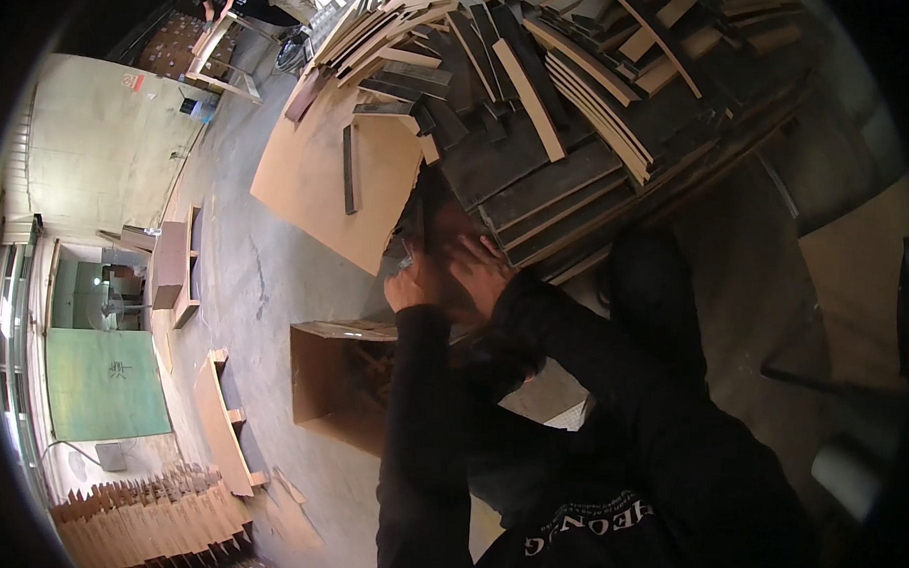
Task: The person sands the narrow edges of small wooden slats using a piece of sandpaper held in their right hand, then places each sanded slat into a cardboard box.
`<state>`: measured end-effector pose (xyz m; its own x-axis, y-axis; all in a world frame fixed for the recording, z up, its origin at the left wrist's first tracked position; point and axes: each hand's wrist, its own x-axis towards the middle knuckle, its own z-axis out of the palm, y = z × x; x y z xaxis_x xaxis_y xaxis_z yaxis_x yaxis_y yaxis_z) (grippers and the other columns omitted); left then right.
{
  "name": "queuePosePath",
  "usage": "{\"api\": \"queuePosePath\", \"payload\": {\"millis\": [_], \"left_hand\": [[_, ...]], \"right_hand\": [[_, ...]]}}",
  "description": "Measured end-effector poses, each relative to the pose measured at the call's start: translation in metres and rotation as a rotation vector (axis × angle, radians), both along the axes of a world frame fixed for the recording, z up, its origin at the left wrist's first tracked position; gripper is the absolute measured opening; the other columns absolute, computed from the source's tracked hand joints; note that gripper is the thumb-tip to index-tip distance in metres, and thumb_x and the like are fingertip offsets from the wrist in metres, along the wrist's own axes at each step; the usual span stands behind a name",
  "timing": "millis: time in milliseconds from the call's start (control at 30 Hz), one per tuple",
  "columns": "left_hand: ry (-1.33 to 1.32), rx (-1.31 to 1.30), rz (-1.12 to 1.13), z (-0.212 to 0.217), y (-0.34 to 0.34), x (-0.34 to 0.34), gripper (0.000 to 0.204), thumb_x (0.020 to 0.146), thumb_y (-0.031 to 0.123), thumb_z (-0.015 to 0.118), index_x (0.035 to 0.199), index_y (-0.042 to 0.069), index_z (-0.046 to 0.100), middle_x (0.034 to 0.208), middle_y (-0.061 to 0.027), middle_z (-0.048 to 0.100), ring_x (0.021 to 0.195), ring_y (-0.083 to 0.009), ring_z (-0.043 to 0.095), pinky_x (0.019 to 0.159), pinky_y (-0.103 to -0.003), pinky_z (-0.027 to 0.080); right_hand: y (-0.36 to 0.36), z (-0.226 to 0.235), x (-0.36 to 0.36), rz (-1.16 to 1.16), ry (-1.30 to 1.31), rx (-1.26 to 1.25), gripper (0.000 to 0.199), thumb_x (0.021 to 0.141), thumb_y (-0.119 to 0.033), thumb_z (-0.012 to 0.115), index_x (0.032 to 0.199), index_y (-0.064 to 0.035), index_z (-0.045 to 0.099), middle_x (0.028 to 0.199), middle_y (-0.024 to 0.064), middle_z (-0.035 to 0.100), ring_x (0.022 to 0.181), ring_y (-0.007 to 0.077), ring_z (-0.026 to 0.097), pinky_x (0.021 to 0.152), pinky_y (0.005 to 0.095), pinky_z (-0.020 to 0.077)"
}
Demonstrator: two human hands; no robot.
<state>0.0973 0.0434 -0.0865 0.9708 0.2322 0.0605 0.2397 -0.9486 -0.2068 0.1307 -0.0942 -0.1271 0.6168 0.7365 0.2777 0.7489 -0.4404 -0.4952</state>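
Note:
In front of me my left hand (412, 283) is closed in a grip, with its fingers curled at the edge of a dark reddish-brown piece (445, 222). What it holds is too small and shaded to name. My right hand (482, 273) rests on the same piece with its fingers stretched out. Just beyond lies a tan board (323, 184), its ragged edge close to my left hand. A thin dark strip (350, 170) lies on that board. Dark boards with pale edges (538, 192) are stacked beside my right hand.
Loose wooden strips (526, 96) cover the stack at the far side. An open cardboard box (321, 380) stands left of my left forearm. Long brown pieces (219, 431) lie on the floor (250, 267) farther left. Another person (219, 0) bends over a frame at the far left.

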Motion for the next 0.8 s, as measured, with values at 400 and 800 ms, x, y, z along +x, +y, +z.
{"api": "queuePosePath", "payload": {"millis": [400, 800], "left_hand": [[-0.095, 0.156, -0.119, -0.033, 0.034, 0.016, 0.059, 0.077, 0.025, 0.051, 0.128, 0.005, 0.027, 0.055, -0.0113, 0.058, 0.043, -0.0254, 0.055, 0.04, -0.039, 0.041], [-0.182, 0.182, -0.218, -0.031, 0.038, 0.021, 0.071, 0.074, 0.024, 0.054, 0.133, 0.004, 0.02, 0.05, -0.0106, 0.055, 0.04, -0.0266, 0.053, 0.038, -0.037, 0.039]], "right_hand": [[0.009, -0.009, 0.001, -0.007, -0.007, 0.057, 0.069, 0.071, -0.051, 0.054, 0.12, -0.0038, 0.041, 0.132, 0.011, 0.032, 0.127, 0.0309, 0.019, 0.105, 0.0436, 0.0105], [0.001, -0.003, -0.001, 0.035, -0.002, 0.109, 0.066, 0.069, -0.047, 0.059, 0.116, -0.0026, 0.043, 0.13, 0.0132, 0.034, 0.126, 0.0319, 0.021, 0.105, 0.0441, 0.0109]]}}
